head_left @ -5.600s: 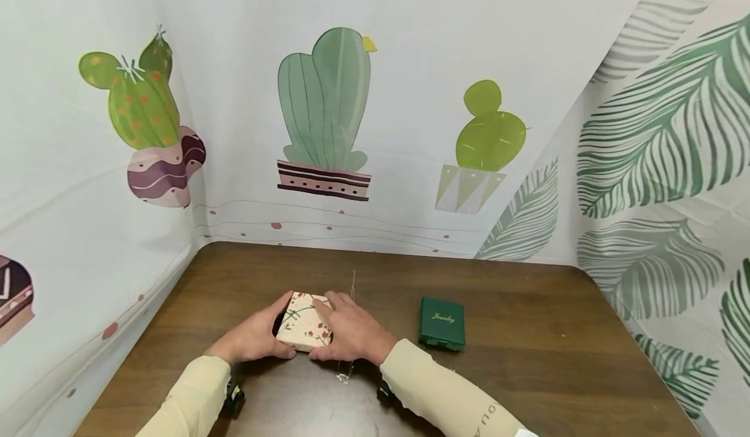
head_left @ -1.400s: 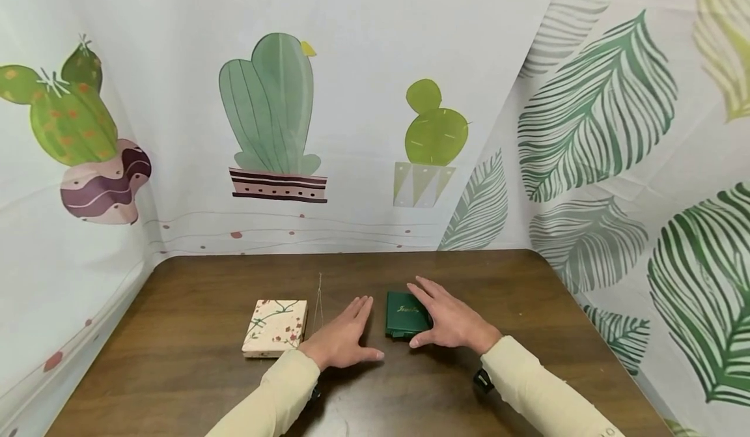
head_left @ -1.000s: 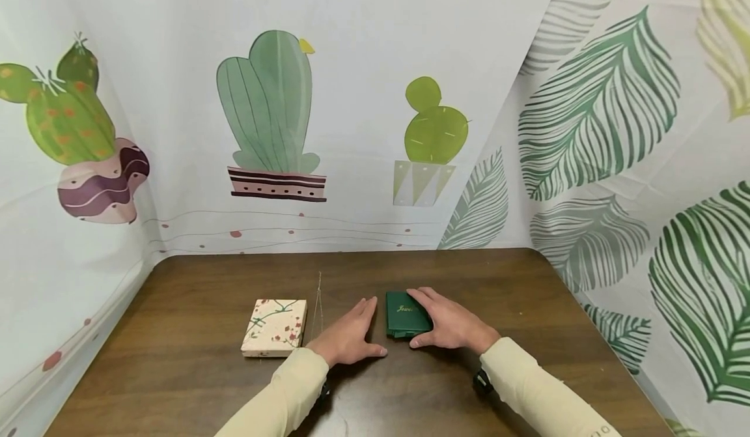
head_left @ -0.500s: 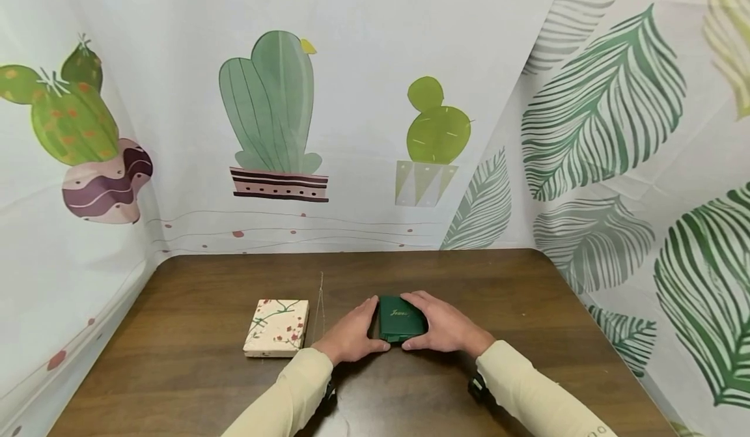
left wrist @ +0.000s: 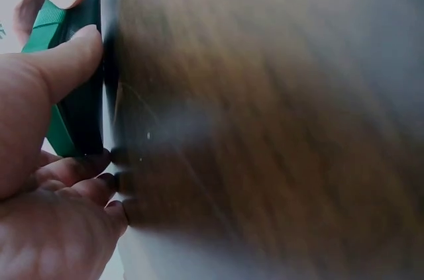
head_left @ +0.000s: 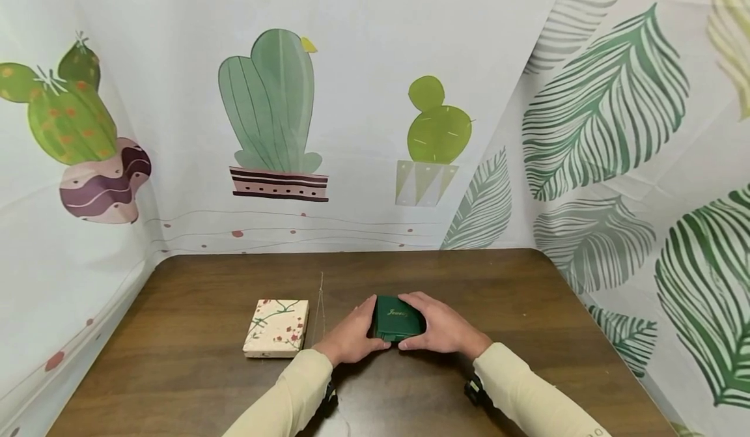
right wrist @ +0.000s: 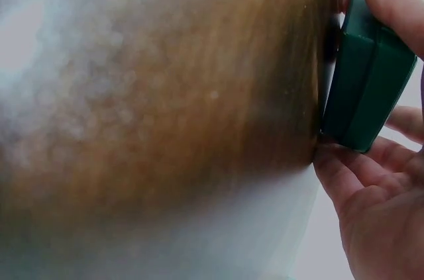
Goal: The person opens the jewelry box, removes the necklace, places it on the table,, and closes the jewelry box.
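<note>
Between both hands, near the middle of the brown table, lies a small dark green jewelry box (head_left: 400, 318) with gold lettering on its lid. My left hand (head_left: 350, 338) holds its left side, thumb at the front edge and fingers toward the back. From the right, my right hand (head_left: 446, 325) grips it the same way. The left wrist view shows the left thumb (left wrist: 76, 58) against the front face of the box (left wrist: 86, 108). In the right wrist view, the fingers (right wrist: 348, 174) curl at the far edge of the box (right wrist: 364, 88).
A cream box (head_left: 277, 328) with a floral print sits to the left on the table (head_left: 193, 346). Beside it a thin chain necklace (head_left: 320, 297) lies stretched out, partly hidden by the left forearm. A printed cloth (head_left: 363, 98) hangs behind the table.
Both hands have left the cream floral box and come to the jewelry box. The left hand closed in on its left side, and the jewelry box has shifted slightly left.
</note>
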The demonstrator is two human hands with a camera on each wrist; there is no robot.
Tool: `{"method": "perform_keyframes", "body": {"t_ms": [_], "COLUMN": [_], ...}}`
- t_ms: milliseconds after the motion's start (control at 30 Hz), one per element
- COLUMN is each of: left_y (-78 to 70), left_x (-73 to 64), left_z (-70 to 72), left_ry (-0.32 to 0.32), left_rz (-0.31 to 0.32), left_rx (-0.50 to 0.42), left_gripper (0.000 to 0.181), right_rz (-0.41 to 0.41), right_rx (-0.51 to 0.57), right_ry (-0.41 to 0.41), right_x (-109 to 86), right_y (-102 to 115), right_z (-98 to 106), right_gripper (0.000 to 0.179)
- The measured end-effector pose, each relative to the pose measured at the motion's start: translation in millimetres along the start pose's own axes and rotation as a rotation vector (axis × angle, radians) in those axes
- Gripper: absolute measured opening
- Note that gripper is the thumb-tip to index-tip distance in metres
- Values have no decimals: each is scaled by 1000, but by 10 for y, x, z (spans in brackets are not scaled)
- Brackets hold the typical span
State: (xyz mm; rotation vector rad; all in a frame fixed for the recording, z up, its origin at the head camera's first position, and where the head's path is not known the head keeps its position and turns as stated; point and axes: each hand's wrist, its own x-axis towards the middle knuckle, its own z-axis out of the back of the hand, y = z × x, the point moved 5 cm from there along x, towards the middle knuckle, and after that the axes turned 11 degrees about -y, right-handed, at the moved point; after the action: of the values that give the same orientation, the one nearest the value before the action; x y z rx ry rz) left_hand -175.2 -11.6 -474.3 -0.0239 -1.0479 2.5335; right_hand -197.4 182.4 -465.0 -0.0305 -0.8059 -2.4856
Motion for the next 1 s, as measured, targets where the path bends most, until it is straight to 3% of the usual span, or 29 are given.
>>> {"method": "perform_keyframes", "body": {"t_ms": [233,633,1000], "left_y": [23,45,-46], "left_x": [-5,-4,8], "left_z": [16,33,189], "left_ry": [-40,-47,-64], "left_rz": [-15,21,27], "left_rx": [-25,-92,-155], "left_gripper": [87,85,94], "right_rz": [9,49,75], "right_rx": [-21,-41,-43], "right_ry": [-1,-15,-28], "right_x": [5,25,81], "right_y": [-1,61,204], "right_z": [-15,51,237], "right_gripper": [97,96,96]}}
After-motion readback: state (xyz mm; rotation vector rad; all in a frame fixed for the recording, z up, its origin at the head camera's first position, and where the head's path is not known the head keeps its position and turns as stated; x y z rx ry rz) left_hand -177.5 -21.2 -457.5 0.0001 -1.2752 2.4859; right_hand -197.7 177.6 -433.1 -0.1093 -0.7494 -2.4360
